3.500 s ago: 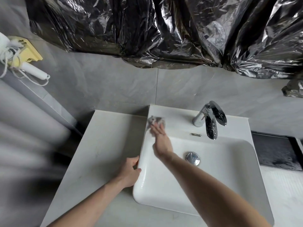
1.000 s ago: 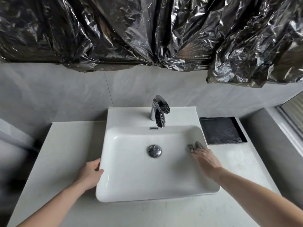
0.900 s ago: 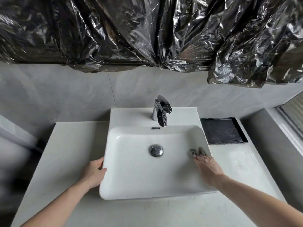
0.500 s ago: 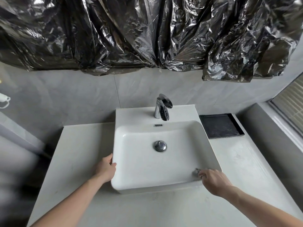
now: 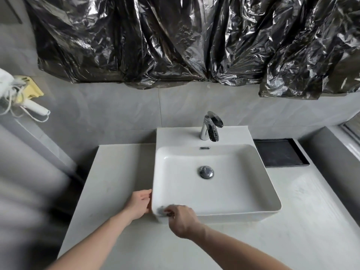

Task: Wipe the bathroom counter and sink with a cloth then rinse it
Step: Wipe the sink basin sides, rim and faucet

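Fingers: those of the right hand (image 5: 182, 221) are curled shut over a small bunched grey cloth (image 5: 162, 209), pinching it down against the rim; the left hand (image 5: 139, 204) holds nothing, its fingers (image 5: 146, 194) loosely bent and laid against the basin's outer left wall.
Cloth position: on the near-left corner of the white rectangular ceramic sink (image 5: 241, 193), right at the rounded lip, only a small tuft showing past the knuckles.
Cloth to fingers: it pokes out to the left and slightly away from the right hand's fingertips, toward the left hand, which sits just beside it round the corner.
Cloth axis: too crumpled and too hidden to tell any long side.
Nearer hand: the right one has it; the left is close but on the other face of the corner.
Right arm pose: forearm comes in from the lower right, crossing the front of the basin, wrist bent down over the rim.
Left arm pose: forearm reaches in from the lower left, palm turned to the basin as if steadying it.
Next stretch, as I judge it: the left rim runs away from the corner toward the wall.
Surroundings: pale grey stone counter (image 5: 116, 172) either side, chrome tap (image 5: 210, 126) at the back, chrome drain plug (image 5: 206, 172) mid-bowl, no water seen running.
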{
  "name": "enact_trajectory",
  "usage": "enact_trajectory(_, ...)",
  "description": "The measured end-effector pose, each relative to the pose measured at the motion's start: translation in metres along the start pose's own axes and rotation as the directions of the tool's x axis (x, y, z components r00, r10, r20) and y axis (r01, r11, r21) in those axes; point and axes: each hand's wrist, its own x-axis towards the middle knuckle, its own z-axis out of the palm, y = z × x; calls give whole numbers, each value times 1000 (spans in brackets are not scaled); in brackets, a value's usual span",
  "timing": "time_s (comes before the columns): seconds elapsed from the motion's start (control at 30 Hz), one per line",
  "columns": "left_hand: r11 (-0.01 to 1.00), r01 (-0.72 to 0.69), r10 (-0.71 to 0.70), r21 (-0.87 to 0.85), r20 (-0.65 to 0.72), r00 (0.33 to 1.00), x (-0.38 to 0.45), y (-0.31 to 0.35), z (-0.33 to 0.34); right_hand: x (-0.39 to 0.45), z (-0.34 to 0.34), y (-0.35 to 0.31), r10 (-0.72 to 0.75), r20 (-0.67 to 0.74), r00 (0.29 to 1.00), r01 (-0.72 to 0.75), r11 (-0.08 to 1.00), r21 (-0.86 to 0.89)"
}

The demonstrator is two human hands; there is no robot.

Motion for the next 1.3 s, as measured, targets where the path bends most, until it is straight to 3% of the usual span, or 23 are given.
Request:
enact_trajectory(0.2,999,17,-17,-28,2,1000,-1,5,-8,11,5,-20,-20,50,999,15,994,106)
enact_trajectory(0.37,999,-15,16,41,-32,999,16,12,-7,-4,-23,-11,-83,51,995,54,904,424)
enact_trajectory(0.53,959,-134,144,248,-24,989,17,38,7,-5,-108,-3,-160,-185,970,238,797,555)
enact_trajectory(0.6,905,-142,155,401,0,988,22,41,9,3,-159,-1,-145,-342,928,309,813,494)
enact_trajectory(0.67,860,-124,129,496,23,991,29,43,8,17,-207,3,-150,-509,847,335,895,294)
enact_trajectory(0.73,852,-117,119,509,29,992,34,43,9,33,-248,8,-167,-620,767,291,951,105)
enact_trajectory(0.83,855,-127,121,503,44,992,40,40,8,61,-289,15,-153,-689,708,162,985,-52)
enact_trajectory(1.07,898,-76,72,433,25,997,47,30,8,133,-278,45,-123,-500,857,41,984,-173)
enact_trajectory(1.17,897,-61,64,439,9,998,50,27,8,144,-274,47,-131,-495,859,42,981,-187)
enact_trajectory(1.3,896,-76,84,438,1,996,48,29,10,123,-265,55,-255,-518,816,134,956,-260)
